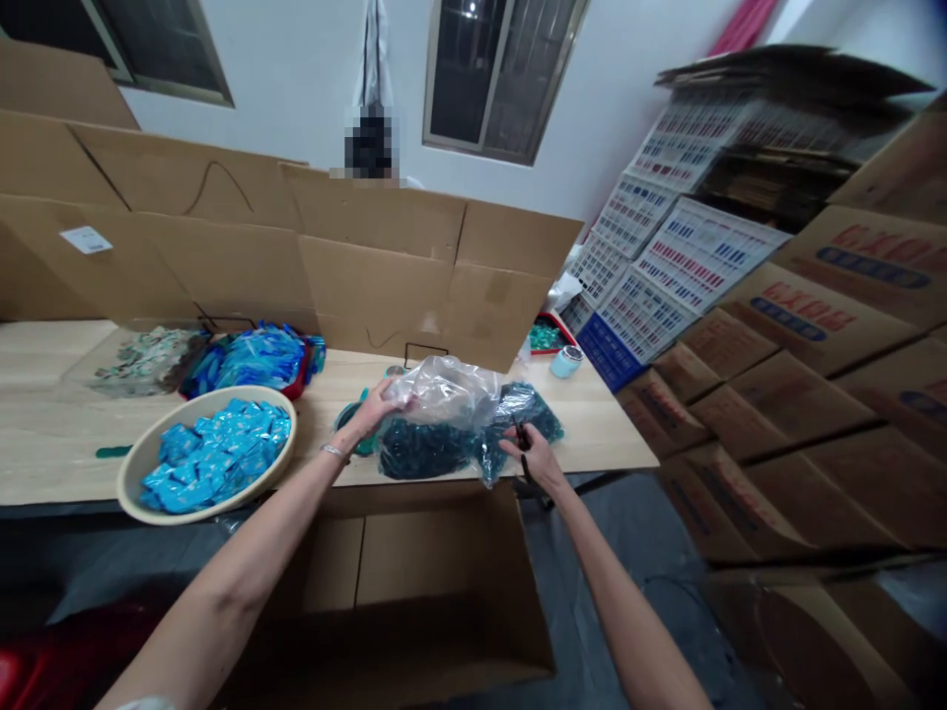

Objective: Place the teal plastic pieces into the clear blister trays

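Observation:
A clear plastic bag (444, 419) full of small dark teal pieces lies on the wooden table (59, 434) near its front edge. My left hand (374, 409) grips the crumpled top of the bag on its left side. My right hand (534, 456) is closed on black scissors (524, 446) at the bag's right end, blades against the plastic. A thin bracelet circles my left wrist.
A beige bowl (133, 473) of blue packets sits at the left, a red tray (296, 383) of blue packets behind it. An open cardboard box (414, 582) stands below the table edge. Cardboard sheets (370, 256) wall the back. Stacked cartons (799, 394) fill the right.

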Demonstrator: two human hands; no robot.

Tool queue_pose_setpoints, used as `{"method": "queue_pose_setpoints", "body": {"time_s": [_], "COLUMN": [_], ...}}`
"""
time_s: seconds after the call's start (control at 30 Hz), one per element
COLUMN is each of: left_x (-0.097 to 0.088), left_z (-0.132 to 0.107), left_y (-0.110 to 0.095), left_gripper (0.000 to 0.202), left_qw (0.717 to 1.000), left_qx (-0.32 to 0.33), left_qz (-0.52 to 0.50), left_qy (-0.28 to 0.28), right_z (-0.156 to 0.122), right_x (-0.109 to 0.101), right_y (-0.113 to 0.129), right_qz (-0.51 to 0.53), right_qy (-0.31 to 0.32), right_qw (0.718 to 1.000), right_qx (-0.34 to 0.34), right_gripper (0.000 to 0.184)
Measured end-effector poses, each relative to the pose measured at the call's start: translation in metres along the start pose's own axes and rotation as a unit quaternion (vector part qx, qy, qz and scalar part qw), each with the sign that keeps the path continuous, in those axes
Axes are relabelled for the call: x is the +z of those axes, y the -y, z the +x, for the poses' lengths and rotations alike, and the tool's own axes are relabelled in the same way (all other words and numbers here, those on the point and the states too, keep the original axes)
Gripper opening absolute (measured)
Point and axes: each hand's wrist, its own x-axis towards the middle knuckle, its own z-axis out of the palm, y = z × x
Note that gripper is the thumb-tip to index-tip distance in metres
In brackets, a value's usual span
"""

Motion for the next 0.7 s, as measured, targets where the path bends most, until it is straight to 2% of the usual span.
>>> {"method": "queue_pose_setpoints", "body": {"time_s": [0.07,0.1,0.2,0.27,0.37,0.47,0.57,0.7], "left_x": [-0.008,-0.012,-0.021,-0.024,-0.024,-0.021,-0.017,-0.013], "left_z": [0.005,0.008,0.016,0.019,0.021,0.024,0.026,0.025], "left_y": [-0.018,-0.028,-0.053,-0.065,-0.074,-0.071,-0.061,-0.047], "left_gripper": [0.065,0.065,0.069,0.067,0.055,0.045,0.037,0.036], "left_qw": [0.999,0.995,0.970,0.959,0.957,0.963,0.979,0.993], "left_qx": [-0.004,-0.009,-0.008,-0.019,-0.048,-0.060,-0.049,-0.010], "left_qz": [0.019,0.044,0.134,0.159,0.161,0.146,0.098,0.038], "left_qy": [0.049,0.091,0.203,0.232,0.236,0.221,0.171,0.111], "right_z": [-0.009,-0.011,-0.007,0.005,0.027,0.043,0.049,0.047], "right_x": [-0.017,-0.023,-0.031,-0.028,-0.019,-0.014,-0.011,-0.011], "right_y": [-0.014,-0.020,-0.024,-0.017,0.001,0.017,0.029,0.036], "right_qz": [-0.114,-0.178,-0.332,-0.403,-0.453,-0.462,-0.476,-0.507], "right_qy": [0.037,0.061,0.117,0.146,0.182,0.211,0.225,0.219], "right_qw": [0.993,0.982,0.933,0.899,0.867,0.856,0.845,0.824], "right_qx": [-0.004,-0.017,-0.071,-0.092,-0.100,-0.096,-0.096,-0.125], "right_gripper": [0.044,0.046,0.053,0.055,0.060,0.063,0.062,0.063]}}
